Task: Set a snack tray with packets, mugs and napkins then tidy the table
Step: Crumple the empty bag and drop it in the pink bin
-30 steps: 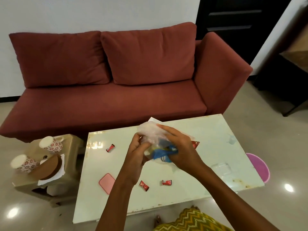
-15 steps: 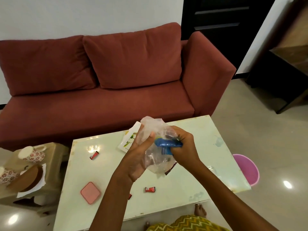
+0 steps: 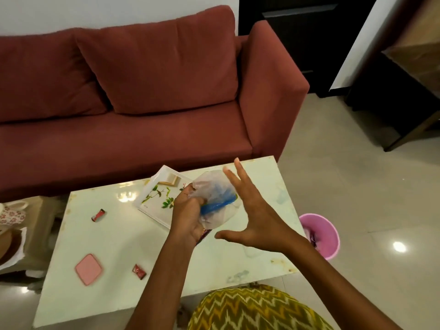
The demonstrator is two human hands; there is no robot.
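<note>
My left hand (image 3: 187, 216) is shut on a crumpled clear plastic bag (image 3: 215, 198) with blue print, held above the pale table (image 3: 238, 260). My right hand (image 3: 252, 210) is open just right of the bag, fingers spread, touching it lightly or not at all. Behind my left hand a white tray (image 3: 154, 201) with a leaf pattern lies on the table, partly hidden. Two small red packets lie on the table, one (image 3: 98, 215) at the left and one (image 3: 139, 272) near the front.
A pink square lid (image 3: 88, 269) lies at the table's front left. A pink bin (image 3: 320, 234) stands on the floor right of the table. A red sofa (image 3: 142, 96) is behind. Floral mugs (image 3: 10, 214) sit on a stool at far left.
My right hand has let go of the bag and opened; the left hand alone keeps it. The view has swung right, so the tray shows more fully.
</note>
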